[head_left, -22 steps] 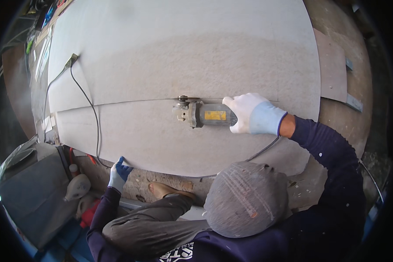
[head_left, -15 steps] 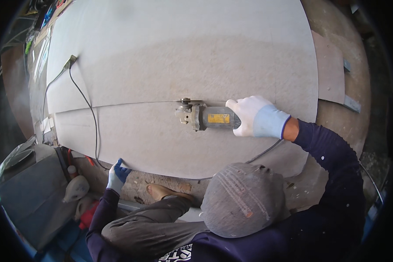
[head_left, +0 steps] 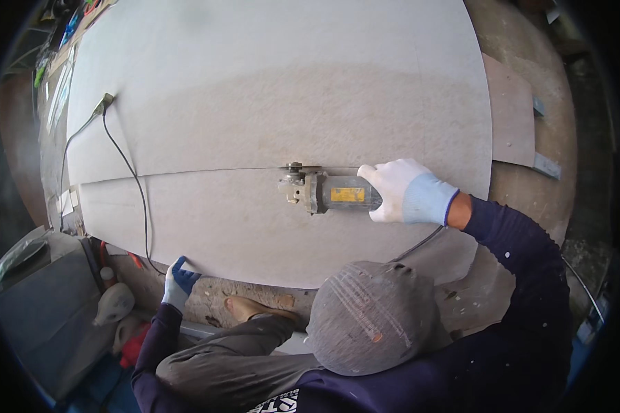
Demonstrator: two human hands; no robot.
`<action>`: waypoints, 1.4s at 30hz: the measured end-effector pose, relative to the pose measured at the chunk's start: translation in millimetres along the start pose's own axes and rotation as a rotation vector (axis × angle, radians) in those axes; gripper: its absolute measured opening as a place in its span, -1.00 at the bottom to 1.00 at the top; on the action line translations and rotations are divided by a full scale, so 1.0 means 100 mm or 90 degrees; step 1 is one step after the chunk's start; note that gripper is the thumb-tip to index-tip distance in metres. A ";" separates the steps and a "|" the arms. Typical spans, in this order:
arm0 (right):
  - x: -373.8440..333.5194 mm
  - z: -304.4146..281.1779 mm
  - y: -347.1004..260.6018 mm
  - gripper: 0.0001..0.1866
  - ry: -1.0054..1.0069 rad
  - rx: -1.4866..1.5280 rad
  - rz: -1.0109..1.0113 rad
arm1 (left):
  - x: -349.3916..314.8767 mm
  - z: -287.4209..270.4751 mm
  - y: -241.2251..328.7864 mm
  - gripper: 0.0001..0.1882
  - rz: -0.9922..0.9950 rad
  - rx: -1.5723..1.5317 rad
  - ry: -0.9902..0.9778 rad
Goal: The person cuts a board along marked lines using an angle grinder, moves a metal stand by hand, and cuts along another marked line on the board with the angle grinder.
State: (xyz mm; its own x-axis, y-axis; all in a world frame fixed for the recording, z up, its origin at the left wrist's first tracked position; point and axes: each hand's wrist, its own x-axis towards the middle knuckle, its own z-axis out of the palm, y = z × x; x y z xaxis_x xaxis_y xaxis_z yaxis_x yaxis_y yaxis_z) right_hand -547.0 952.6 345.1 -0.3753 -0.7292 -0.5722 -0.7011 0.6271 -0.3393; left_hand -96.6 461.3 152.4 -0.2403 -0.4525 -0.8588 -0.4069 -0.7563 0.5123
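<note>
My right hand point(head_left: 401, 189), in a white and pale blue glove, is wrapped round the body of a dusty angle grinder point(head_left: 344, 192). The grinder lies sideways, its disc point(head_left: 303, 167) edge-on at a long, dark, straight line across a large pale grey sheet point(head_left: 282, 234). Whether the disc is spinning cannot be made out. My left hand point(head_left: 180, 281), gloved with dark blue fingers, grips the sheet's near edge at the left; part of its hold is hidden.
A black cord with a connector point(head_left: 103, 104) crosses the sheet's left side. A smaller board point(head_left: 511, 110) sticks out at the right, above grey blocks point(head_left: 547, 166). Pale bottles point(head_left: 114, 303) and a grey panel point(head_left: 45, 296) stand at the lower left. A grey cap point(head_left: 372, 320) covers the lower middle.
The grinder and my right hand have slid slightly right along the line on the sheet. My left hand keeps its place at the edge. The whole view has shifted a little.
</note>
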 end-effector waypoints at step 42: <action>-0.17 0.16 0.15 -0.45 0.005 0.002 0.021 | 0.42 -0.64 0.00 -0.53 0.009 0.012 -0.026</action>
State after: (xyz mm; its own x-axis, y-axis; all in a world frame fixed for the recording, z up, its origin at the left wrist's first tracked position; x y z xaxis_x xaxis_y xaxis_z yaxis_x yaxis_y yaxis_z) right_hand -541.5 979.2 337.8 -0.4027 -0.7108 -0.5767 -0.6869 0.6511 -0.3228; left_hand -50.3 411.9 116.6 -0.2820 -0.4436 -0.8507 -0.4193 -0.7405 0.5252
